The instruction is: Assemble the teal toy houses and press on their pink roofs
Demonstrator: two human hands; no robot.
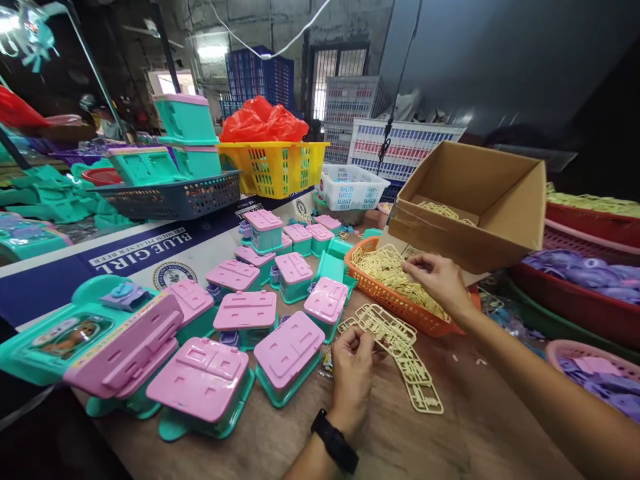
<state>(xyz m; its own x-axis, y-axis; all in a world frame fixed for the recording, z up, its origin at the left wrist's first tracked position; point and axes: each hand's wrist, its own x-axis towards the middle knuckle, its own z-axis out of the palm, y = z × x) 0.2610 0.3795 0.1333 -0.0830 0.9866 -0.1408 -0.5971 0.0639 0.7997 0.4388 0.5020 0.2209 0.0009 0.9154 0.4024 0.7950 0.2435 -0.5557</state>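
Taking the orange basket point(400, 303) as the landmark, everything read outward from it. Far to its left lay a spread of toy boxes with pink lids point(290, 347) on teal bodies, crowding the wooden table point(450, 427). Just left of the basket and nearer the person, the left hand point(353, 373), with a black watch point(336, 443) on its wrist, was pinched shut on the end of a cream plastic sprue point(400, 347), a flat frame of small parts that touched the basket's near rim and ran down across the table. Over the basket's right half, the right hand point(437, 280) hovered with fingers curled narrow on the heap of cream parts point(385, 267); whether it gripped one could not be told. Behind the basket, a cardboard box point(480, 200) leaned open, more cream pieces inside. Well right of the basket sat red trays point(590, 307) of purple parts.

To do the step well, I judged, the left hand should keep the frame flat and steady near its edge, while the right lifted one piece clear so that tangled neighbours did not drag out
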